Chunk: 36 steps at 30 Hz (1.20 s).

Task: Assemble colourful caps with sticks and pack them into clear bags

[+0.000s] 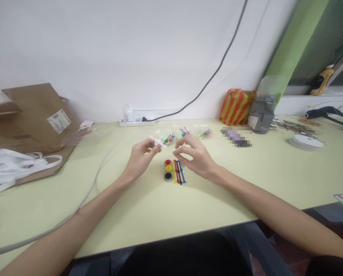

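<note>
Pale yellow desk (165,214) under your hands, apart. Left hand (139,159) pinches white plastic piece (157,142) in fingertips. Right hand (196,158) open, fingers curved, holding nothing, just beside piece. Below, red, yellow, black discs (168,170), coloured sticks (179,171).

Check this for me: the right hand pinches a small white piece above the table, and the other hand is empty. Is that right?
Not quite. The head view shows the left hand, not the right, pinching the small white piece. The right hand is the empty one, its fingers curved nearby. The rest stands: the piece is above the table.
</note>
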Tool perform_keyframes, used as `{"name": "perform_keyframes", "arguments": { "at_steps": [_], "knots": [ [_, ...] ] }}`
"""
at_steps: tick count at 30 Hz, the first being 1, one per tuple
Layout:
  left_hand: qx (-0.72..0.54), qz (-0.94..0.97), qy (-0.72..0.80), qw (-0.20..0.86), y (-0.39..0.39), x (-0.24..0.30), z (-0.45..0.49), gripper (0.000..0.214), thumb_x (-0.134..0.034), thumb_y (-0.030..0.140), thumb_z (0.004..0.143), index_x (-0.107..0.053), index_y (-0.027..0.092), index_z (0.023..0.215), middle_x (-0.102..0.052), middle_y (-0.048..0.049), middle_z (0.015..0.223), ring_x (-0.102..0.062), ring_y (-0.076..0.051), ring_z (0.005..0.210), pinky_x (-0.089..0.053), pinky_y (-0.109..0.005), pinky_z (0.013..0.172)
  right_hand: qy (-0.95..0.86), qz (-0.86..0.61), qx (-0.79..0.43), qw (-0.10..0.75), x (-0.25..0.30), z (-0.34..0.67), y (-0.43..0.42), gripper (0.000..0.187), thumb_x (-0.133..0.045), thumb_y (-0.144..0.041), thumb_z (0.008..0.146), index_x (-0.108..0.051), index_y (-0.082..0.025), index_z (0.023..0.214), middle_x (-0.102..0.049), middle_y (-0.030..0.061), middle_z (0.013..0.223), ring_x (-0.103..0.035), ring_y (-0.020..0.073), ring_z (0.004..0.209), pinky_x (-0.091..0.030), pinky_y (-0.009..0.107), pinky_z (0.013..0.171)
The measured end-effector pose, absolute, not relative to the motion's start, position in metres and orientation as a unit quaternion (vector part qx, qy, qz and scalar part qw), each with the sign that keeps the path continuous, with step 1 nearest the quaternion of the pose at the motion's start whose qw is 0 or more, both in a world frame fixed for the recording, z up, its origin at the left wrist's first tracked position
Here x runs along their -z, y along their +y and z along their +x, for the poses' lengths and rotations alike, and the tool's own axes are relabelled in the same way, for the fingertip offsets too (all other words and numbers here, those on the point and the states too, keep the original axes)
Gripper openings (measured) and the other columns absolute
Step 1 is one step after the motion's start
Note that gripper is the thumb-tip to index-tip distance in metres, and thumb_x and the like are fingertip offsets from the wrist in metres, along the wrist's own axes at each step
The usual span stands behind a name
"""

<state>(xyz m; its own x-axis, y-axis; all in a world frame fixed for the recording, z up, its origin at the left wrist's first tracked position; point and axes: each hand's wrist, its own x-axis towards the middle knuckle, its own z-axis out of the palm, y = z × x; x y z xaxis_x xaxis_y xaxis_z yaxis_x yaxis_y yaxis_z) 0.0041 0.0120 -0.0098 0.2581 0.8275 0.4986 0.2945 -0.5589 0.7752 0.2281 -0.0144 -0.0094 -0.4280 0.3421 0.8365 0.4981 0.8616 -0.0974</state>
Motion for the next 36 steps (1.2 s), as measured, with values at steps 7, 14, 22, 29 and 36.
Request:
{"name": "perform_keyframes", "arguments": {
  "at_steps": [7,14,22,29,36],
  "knots": [
    [-0.372,0.861,0.345,0.023,0.003,0.012,0.007,0.009,-0.062,0.029,0.091,-0.061,0.020,0.091,-0.066,-0.0011,0.090,-0.062,-0.017,0.084,-0.047,-0.030,0.078,-0.831,-0.279,0.089,0.472,0.008,0.231,-0.011,0.017,-0.059,-0.008,0.087,-0.055,-0.022,0.078,-0.068,0.0054,0.089,-0.060,0.0204,0.085,-0.046,0.037,0.079],
    [-0.370,0.864,0.341,-0.024,0.002,0.010,0.005,0.007,-0.064,0.025,0.088,-0.060,0.020,0.093,-0.066,-0.0016,0.090,-0.062,-0.018,0.083,-0.048,-0.030,0.076,-0.840,-0.279,0.066,0.460,0.009,0.229,-0.015,0.017,-0.057,-0.009,0.089,-0.054,-0.021,0.079,-0.070,0.0048,0.092,-0.062,0.0196,0.086,-0.043,0.036,0.079],
    [-0.368,0.870,0.328,-0.025,-0.001,0.008,0.009,0.009,-0.063,0.027,0.088,-0.058,0.020,0.089,-0.065,-0.0018,0.087,-0.061,-0.018,0.080,-0.047,-0.030,0.073,-0.857,-0.273,0.081,0.430,0.010,0.223,-0.020,0.017,-0.056,-0.011,0.090,-0.052,-0.021,0.078,-0.070,0.0047,0.089,-0.059,0.0198,0.085,-0.042,0.035,0.078],
    [-0.371,0.872,0.315,-0.045,-0.004,0.007,0.011,0.010,-0.064,0.026,0.088,-0.057,0.020,0.087,-0.063,-0.0015,0.082,-0.059,-0.017,0.075,-0.045,-0.029,0.068,-0.828,-0.314,0.012,0.463,0.011,0.219,-0.023,0.005,-0.055,-0.026,0.098,-0.056,-0.022,0.099,-0.065,0.0044,0.087,-0.061,0.0199,0.087,-0.045,0.034,0.079],
    [-0.380,0.873,0.300,-0.062,-0.006,0.007,0.012,0.010,-0.065,0.026,0.089,-0.058,0.020,0.094,-0.064,-0.0026,0.086,-0.060,-0.018,0.077,-0.045,-0.030,0.069,-0.844,-0.323,-0.030,0.426,0.014,0.214,-0.028,0.008,-0.049,-0.027,0.102,-0.055,-0.022,0.102,-0.066,0.0032,0.087,-0.061,0.0182,0.083,-0.044,0.032,0.078]
  ]
}}
